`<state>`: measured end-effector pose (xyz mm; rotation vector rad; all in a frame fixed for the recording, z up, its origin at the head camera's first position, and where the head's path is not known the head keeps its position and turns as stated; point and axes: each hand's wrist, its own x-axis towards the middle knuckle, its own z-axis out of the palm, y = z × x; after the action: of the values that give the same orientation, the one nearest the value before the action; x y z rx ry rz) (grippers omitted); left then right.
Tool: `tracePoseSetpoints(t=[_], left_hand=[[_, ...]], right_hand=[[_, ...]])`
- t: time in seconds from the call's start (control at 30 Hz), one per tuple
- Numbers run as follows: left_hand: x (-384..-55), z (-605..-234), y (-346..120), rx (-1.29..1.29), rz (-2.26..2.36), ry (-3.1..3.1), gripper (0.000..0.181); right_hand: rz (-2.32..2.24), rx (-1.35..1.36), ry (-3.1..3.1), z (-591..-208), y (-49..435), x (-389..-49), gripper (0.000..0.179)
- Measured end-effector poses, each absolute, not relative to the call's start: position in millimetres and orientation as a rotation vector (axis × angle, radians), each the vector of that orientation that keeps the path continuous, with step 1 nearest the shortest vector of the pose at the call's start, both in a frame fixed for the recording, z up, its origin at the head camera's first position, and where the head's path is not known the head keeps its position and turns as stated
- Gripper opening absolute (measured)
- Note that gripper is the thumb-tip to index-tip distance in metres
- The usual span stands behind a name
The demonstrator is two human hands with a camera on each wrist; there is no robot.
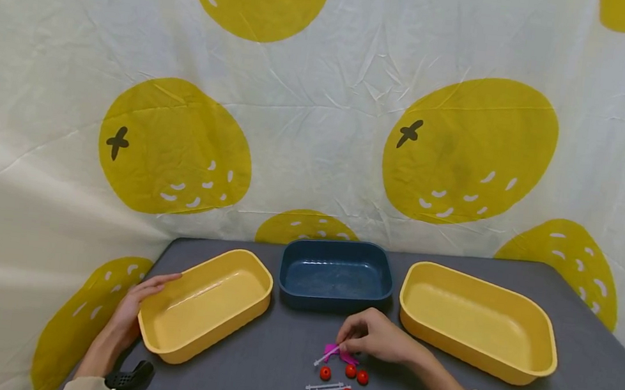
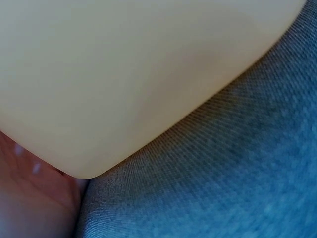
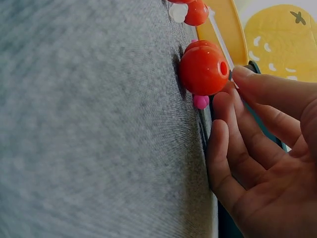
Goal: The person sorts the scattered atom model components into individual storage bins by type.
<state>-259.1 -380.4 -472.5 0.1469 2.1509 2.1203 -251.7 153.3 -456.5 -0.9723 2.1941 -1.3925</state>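
Stick (image 1: 326, 356) pinched in right hand (image 1: 373, 336); left hand (image 1: 132, 306), fingers straight, touches yellow tray (image 1: 205, 305).

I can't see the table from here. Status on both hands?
Right hand pinching pale stick. Left hand touching left yellow tray. Pink pieces and red beads close by.

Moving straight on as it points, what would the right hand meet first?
The right hand would likely meet the pink pieces first, though the head view leaves depth unclear.
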Motion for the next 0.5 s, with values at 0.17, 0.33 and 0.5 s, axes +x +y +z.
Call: tracePoseSetpoints(t=[0.17, 0.33, 0.5], left_hand=[[-258.1, -471.0, -379.2, 0.159, 2.126, 2.151, 0.045], [-257.6, -471.6, -378.6, 0.166, 2.111, 2.188, 0.049], [-258.1, -472.8, -380.1, 0.202, 2.104, 2.204, 0.051]], right_hand=[[-1.43, -0.936, 2.18, -457.8, 153.5, -253.3, 0.012], [-1.451, -0.891, 2.177, -460.0, 153.4, -254.1, 0.017], [-1.493, -0.868, 2.144, -460.2, 153.6, -254.2, 0.02]])
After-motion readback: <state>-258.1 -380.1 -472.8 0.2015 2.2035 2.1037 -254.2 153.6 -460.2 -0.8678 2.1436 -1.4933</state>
